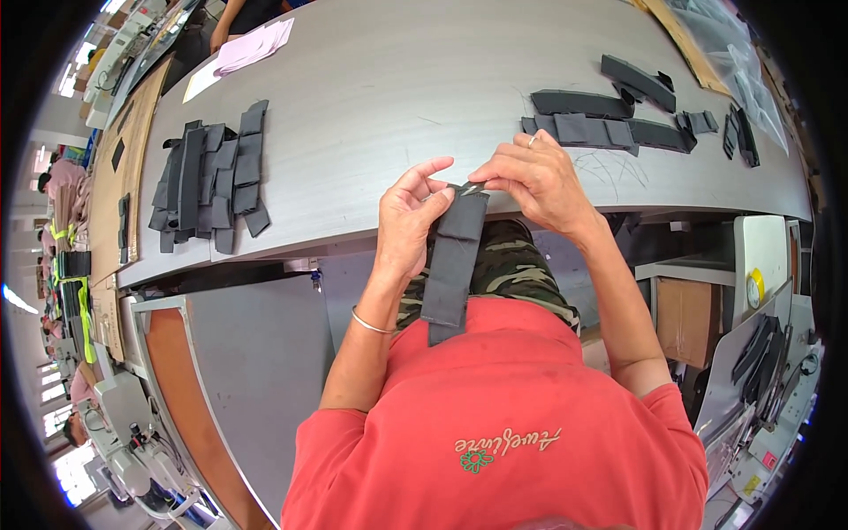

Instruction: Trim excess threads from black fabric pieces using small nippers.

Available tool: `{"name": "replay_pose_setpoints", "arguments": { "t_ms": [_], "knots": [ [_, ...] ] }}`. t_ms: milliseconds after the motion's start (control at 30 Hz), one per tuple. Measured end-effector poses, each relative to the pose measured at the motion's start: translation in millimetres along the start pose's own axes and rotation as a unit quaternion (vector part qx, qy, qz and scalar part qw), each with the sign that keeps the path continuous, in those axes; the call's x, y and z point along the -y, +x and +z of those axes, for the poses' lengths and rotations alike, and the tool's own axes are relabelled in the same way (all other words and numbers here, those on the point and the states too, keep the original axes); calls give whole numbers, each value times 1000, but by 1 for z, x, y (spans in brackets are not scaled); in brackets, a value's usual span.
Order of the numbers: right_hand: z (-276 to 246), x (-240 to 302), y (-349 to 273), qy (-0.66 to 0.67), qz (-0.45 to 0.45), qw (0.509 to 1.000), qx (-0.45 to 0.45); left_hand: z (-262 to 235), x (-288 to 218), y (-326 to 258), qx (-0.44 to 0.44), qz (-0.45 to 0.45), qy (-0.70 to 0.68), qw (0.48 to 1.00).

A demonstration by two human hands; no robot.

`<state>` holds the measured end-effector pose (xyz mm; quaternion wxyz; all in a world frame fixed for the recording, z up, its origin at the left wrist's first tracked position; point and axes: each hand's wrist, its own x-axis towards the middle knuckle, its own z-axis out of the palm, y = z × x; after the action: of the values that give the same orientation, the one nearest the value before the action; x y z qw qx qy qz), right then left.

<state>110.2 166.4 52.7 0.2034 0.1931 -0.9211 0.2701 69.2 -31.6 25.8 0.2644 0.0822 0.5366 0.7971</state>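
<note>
My left hand [413, 216] pinches the top end of a black fabric strip [455, 256] between thumb and fingers. The strip hangs down over my lap, with a flap folded across its upper part. My right hand [539, 181] is closed around small thread snips [473, 188], whose silver blades show at the strip's top edge. Most of the snips is hidden by my fingers. Both hands are close together above the table's front edge.
On the grey table [380, 79], a heap of black strips [212, 177] lies to the left. More black strips [592, 119] are spread at the right, with loose threads [609, 168] near them. Pink sheets [256, 44] and another person's arm [228, 25] are at the far left.
</note>
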Motion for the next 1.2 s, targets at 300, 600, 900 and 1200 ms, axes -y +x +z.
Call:
{"name": "replay_pose_setpoints", "arguments": {
  "t_ms": [300,600,900,1200],
  "knots": [
    [9,6,-5,57,83,994,-52,-3,-2,-1,-4,-7,6,1000],
    [11,13,-26,56,118,988,-83,-12,1,-5,-19,-28,-20,999],
    [23,28,-31,86,134,985,-67,-16,0,-6,-26,-22,-22,999],
    [22,28,-27,87,149,981,-84,-11,-5,-6,-33,-22,-7,999]
  ]
}}
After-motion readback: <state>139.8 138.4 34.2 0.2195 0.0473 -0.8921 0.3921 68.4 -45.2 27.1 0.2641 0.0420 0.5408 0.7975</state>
